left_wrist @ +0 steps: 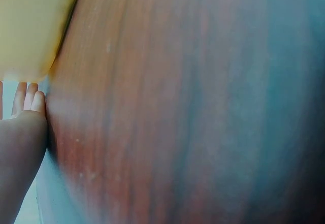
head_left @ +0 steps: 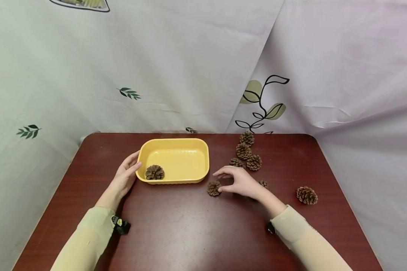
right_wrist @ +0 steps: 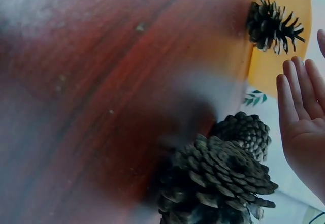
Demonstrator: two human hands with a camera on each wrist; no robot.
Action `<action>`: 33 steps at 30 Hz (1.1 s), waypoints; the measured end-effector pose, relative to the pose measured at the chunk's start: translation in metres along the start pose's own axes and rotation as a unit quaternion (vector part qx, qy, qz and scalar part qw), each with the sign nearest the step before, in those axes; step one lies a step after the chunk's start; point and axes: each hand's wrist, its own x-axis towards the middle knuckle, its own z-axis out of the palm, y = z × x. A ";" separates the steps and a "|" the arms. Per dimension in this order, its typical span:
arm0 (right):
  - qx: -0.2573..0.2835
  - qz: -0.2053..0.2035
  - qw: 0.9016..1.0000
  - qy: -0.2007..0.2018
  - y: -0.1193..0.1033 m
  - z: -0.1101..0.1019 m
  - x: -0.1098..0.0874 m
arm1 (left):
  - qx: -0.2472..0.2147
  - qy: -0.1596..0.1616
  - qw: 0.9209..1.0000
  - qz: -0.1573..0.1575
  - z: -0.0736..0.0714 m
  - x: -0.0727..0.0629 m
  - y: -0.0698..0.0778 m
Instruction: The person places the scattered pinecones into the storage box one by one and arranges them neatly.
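A shallow yellow dish [head_left: 176, 182] lies at the back left of the table, with one pine cone [head_left: 154, 172] in its near left corner. My left hand [head_left: 123, 176] holds the dish by its left end, thumb at the rim and fingers along the outside wall. Just right of the dish, a brown pine cone [head_left: 213, 188] rests on the table. My right hand [head_left: 240, 182] reaches over to it; the thumb tip is at the cone's right side, the fingers apart from it. In the right wrist view the fingers of that hand [right_wrist: 307, 117] look fairly straight.
Behind my right hand several pine cones [head_left: 243, 151] lie in a cluster near the table's back edge. One pine cone [head_left: 263, 184] is partly hidden by my forearm; another pine cone [head_left: 306, 195] sits farther right. A patterned cloth [head_left: 176, 67] hangs behind the dark red table [head_left: 176, 233].
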 end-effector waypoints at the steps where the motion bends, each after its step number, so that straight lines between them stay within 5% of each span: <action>1: -0.003 0.000 1.000 -0.002 0.001 0.001 0.000 | 0.000 -0.001 1.000 0.000 0.000 0.000 0.000; 33: -0.075 -0.012 0.997 -0.025 0.009 0.016 0.006 | 0.004 0.010 1.000 -0.005 0.000 0.001 0.000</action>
